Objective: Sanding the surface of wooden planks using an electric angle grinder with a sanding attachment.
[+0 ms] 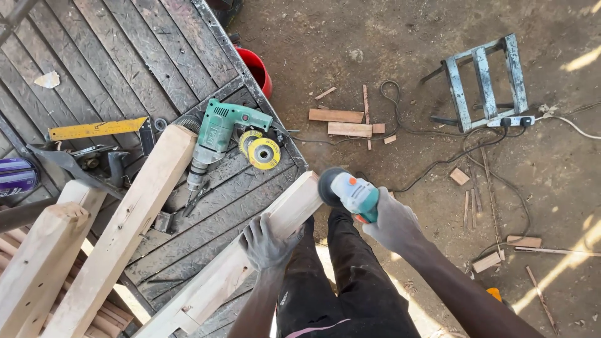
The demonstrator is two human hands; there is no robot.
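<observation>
Step in hand: sanding the beam end. Left hand (268, 241), grip clamped on the wooden beam (250, 253), frame centre, propped on the tabletop (156, 56) edge. Right hand (393, 222) clamped round the angle grinder (350, 191), disc at the beam's end. Next calls for steady bracing.

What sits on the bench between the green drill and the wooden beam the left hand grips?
In the head view, yellow-labelled abrasive discs lie on the dark bench slats between the green drill and the beam gripped by the left hand.
</observation>
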